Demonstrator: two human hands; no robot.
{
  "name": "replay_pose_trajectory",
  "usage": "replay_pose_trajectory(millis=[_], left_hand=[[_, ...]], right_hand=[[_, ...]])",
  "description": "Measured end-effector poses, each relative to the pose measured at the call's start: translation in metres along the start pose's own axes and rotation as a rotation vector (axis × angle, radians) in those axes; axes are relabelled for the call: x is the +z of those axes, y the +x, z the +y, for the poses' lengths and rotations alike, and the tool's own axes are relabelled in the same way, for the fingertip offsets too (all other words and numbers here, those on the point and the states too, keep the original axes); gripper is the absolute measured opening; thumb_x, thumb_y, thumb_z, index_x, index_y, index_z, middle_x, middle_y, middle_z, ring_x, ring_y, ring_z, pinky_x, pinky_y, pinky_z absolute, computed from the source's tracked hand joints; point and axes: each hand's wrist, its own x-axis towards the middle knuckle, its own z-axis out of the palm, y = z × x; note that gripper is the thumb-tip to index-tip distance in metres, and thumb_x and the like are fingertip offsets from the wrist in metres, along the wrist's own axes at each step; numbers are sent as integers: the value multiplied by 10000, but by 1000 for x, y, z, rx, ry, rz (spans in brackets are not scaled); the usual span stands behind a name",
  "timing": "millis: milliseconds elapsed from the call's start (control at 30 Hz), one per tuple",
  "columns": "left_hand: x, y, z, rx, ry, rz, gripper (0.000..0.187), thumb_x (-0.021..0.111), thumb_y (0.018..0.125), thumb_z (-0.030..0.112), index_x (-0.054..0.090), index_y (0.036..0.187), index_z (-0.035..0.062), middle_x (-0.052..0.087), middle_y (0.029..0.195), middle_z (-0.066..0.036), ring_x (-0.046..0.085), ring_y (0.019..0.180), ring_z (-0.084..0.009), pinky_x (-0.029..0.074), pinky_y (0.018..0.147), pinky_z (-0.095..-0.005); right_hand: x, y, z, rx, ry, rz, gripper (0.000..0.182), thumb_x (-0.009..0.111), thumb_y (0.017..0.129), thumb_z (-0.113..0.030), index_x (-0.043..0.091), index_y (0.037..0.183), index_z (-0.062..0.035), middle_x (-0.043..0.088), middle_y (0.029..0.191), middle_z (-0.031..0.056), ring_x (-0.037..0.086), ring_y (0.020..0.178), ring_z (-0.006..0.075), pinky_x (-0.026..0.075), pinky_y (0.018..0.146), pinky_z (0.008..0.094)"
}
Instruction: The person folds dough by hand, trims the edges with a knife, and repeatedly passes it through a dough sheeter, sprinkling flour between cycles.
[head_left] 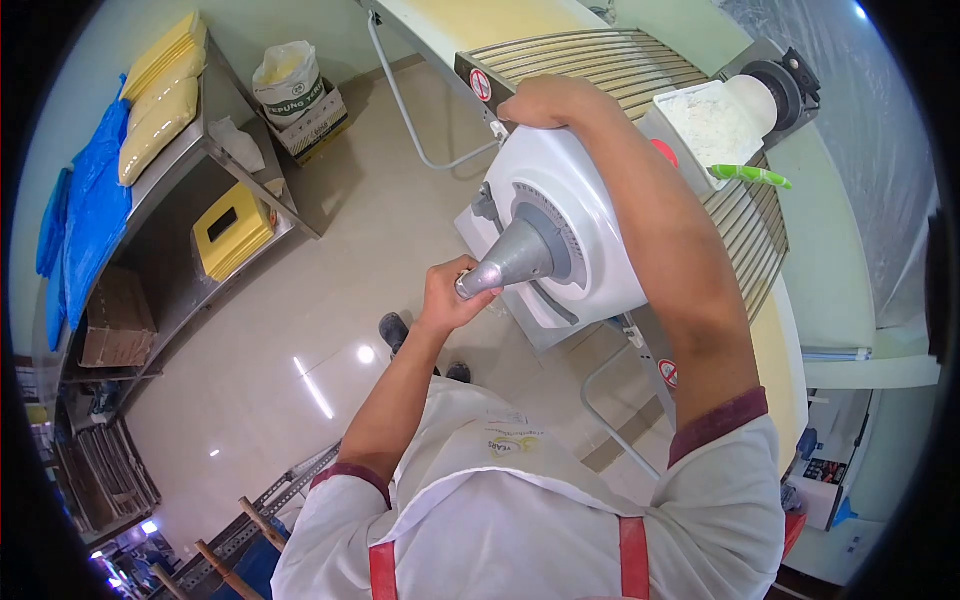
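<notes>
The machine housing serves as the landmark. A cone-shaped lever juts from its dial face toward the person, and the left hand wraps around the lever's tip. The right hand rests on the housing's top edge, at its far side. Behind and to the right of the housing lies the wire guard, with a tray of flour on it just right of the housing. Left of the housing, well apart across the floor, stands a shelf rack; a sack in a box sits beside the rack's far end.
</notes>
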Motion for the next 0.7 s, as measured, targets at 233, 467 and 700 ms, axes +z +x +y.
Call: replay_pose_trajectory(millis=[233,467,700], left_hand=[[1,-5,0,-116,-17,-25,328,829,694,254,642,826,19,662,688,-117,654,635,-221,509,621,-332],[-34,-4,-4,-167,-142,-363,479,788,767,317,615,1099,20,676,970,-140,651,913,-199,494,835,-339],[-160,-24,-128,-487,-152,-214,310,672,904,182,595,1130,-17,660,1061,-118,627,1027,-194,483,917,-323]], right_hand=[[-5,-2,-3,-6,-38,-91,513,462,822,-365,651,1184,-56,621,1238,178,608,1103,334,437,949,427],[-5,-12,-2,-64,-17,23,472,474,827,-369,710,966,15,679,1012,233,649,928,389,483,831,465],[-3,-16,-4,13,45,18,429,505,876,-386,698,1044,-42,672,1031,201,636,987,371,476,874,479]])
